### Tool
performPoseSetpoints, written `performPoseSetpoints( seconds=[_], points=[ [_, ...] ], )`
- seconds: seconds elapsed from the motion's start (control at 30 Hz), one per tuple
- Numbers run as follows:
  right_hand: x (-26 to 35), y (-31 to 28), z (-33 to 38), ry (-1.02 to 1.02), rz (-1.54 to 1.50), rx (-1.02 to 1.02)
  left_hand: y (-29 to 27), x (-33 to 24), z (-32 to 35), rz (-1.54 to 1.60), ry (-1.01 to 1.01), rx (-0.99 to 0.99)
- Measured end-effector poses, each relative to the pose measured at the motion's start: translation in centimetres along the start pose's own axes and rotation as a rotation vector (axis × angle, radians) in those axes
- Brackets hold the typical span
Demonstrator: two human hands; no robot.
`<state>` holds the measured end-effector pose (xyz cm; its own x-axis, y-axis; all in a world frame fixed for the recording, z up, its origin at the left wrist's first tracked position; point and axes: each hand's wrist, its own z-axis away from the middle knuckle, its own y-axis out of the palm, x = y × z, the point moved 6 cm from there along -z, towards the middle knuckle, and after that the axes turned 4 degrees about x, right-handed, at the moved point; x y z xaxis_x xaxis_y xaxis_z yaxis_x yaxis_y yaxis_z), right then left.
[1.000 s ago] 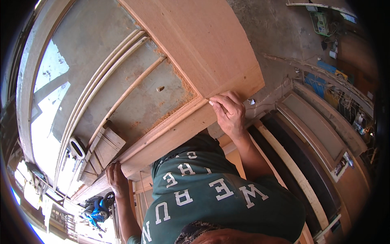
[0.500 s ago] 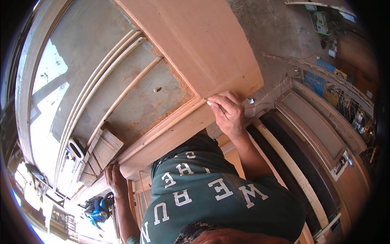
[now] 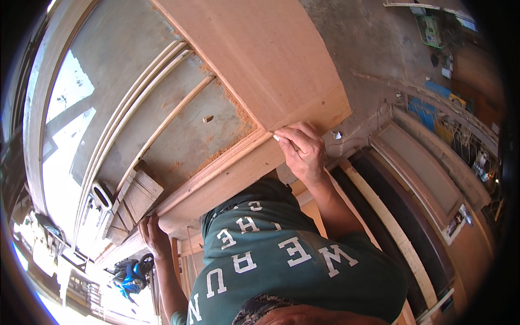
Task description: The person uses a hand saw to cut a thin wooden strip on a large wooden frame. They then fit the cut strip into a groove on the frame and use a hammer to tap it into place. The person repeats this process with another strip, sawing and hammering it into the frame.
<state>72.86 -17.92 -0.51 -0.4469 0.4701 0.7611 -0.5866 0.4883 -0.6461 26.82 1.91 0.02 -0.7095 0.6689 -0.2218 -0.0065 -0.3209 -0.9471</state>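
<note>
A long wooden strip (image 3: 208,168) runs along the top of a wooden board edge (image 3: 222,187), slanting from the middle down to the lower left. My right hand (image 3: 304,149) is closed at the strip's upper right end, thumb and fingers pinched there beside the corner of a broad brown wood panel (image 3: 260,59). Farther along, at the lower left, my left hand (image 3: 154,238) curls its fingers over the strip and the board edge. Its fingertips are partly hidden.
Sawdust lies on the grey surface (image 3: 189,122) beside several thin wooden rods (image 3: 127,103). A slotted wooden block (image 3: 135,197) stands near my left hand. Dark and brown panels (image 3: 401,195) lean at the right. A blue motorbike (image 3: 130,279) stands at the lower left.
</note>
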Motion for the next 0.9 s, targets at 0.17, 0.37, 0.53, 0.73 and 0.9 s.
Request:
performPoseSetpoints(
  seconds=[0.17, 0.37, 0.53, 0.73, 0.9],
  points=[
    [-0.4, 0.3, 0.3, 0.032, -0.045, 0.006, -0.7, 0.6, 0.7, 0.001, -0.043, -0.028],
    [-0.3, 0.4, 0.5, 0.046, -0.049, 0.023, -0.6, 1.8, 1.1, 0.009, -0.046, -0.041],
    [-0.7, 0.5, 0.5, 0.020, -0.072, 0.015, -1.0, 1.2, 0.5, 0.028, -0.019, -0.044],
    [-0.5, 0.4, 0.6, -0.009, -0.030, 0.009, -0.8, 1.7, 0.6, 0.050, -0.009, -0.059],
    [-0.7, 0.5, 0.6, 0.032, -0.048, 0.006, -0.7, 1.6, 0.6, 0.043, -0.026, -0.068]
  ],
)
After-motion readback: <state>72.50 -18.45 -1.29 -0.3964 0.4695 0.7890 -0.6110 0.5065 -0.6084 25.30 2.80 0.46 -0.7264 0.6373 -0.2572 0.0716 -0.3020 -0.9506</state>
